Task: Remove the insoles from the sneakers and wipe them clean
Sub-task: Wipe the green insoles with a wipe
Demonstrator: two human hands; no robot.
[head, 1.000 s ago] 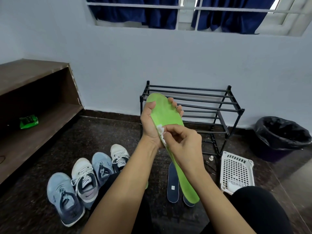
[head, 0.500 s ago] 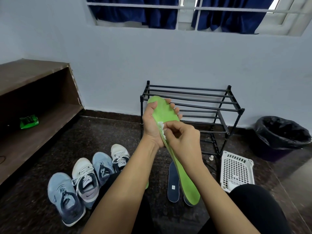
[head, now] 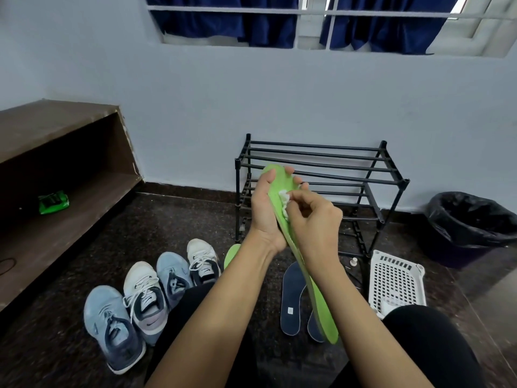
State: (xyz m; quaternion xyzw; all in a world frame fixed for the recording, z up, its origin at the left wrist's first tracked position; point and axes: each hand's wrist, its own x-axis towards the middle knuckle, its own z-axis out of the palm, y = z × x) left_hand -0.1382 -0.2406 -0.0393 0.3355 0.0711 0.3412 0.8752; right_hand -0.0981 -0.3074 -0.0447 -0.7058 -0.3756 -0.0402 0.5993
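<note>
dark speckled floor (head: 179, 219), shoe rack (head: 321, 149) behind. left hand (head: 264, 217) grips the green insole (head: 321, 309) at its upper end, raised above the floor. right hand (head: 316, 219) pinches a white wipe (head: 284, 201) against the insole face.

My left hand (head: 263, 211) grips a green insole (head: 319, 303) by its toe end, heel slanting down toward me. My right hand (head: 313, 217) pinches a crumpled white wipe (head: 284, 201) against its face. On the floor lie a second green insole (head: 231, 254), two navy insoles (head: 291, 298) side by side, and four sneakers (head: 145, 298) in a row.
</note>
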